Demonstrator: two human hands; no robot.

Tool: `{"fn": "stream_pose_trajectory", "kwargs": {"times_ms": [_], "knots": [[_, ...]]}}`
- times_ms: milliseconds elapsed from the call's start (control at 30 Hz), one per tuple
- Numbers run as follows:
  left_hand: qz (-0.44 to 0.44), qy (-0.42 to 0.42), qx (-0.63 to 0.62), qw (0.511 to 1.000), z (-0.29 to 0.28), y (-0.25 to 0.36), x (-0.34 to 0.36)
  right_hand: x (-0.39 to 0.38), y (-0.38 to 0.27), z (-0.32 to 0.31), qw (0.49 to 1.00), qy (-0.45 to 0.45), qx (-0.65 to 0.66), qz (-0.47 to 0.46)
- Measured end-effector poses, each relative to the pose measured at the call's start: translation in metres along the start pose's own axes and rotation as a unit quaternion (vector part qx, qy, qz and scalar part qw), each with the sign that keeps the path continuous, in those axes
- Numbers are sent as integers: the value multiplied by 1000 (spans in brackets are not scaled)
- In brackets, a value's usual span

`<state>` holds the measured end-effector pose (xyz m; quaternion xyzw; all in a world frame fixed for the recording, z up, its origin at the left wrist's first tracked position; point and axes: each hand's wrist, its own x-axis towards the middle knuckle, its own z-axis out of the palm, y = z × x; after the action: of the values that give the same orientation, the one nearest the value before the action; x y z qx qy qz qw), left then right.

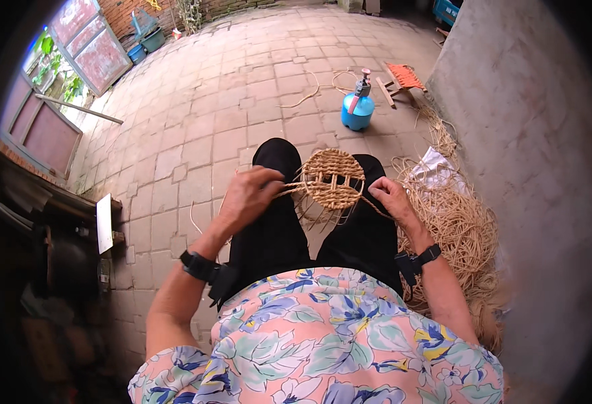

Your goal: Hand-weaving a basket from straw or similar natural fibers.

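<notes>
A round woven piece (333,179) of tan straw cord rests between my knees. Its upper and lower parts are tightly woven, and a row of gaps with short uprights crosses the middle. At its left edge my left hand (250,194) is closed on the cord strands (290,188) that run out from the weave. Just off its right edge my right hand (391,198) has its fingers pinched around a single cord (375,206) leading from the rim. Loose ends hang below the piece.
A big tangled heap of straw cord (454,229) lies at my right beside a grey wall (525,155). Ahead stand a blue pressure sprayer (357,113) and a small folding stool (403,77) with an orange seat. Dark clutter and a white board (105,223) are at left.
</notes>
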<state>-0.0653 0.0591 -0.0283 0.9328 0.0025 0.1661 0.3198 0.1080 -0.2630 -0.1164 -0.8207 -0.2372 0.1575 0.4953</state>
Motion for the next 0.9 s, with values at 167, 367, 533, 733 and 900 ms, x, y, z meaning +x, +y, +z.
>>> {"fn": "stream_pose_trajectory", "kwargs": {"times_ms": [167,367,533,733,900], "knots": [[-22,-35,-14,999,3,8,5,-3,7,-2,1000,8,27,-6],[-348,118,303,879,-139,-227,-97,-11,4,-7,996,7,84,-18],[-503,60,402,763,-189,-280,-161,-11,7,-7,995,5,101,-23],[-274,65,-154,947,-65,-74,-36,-26,-57,-3,989,138,4,-46],[-227,-163,-244,929,-21,29,-19,-23,-139,31,952,48,-73,-293]]}}
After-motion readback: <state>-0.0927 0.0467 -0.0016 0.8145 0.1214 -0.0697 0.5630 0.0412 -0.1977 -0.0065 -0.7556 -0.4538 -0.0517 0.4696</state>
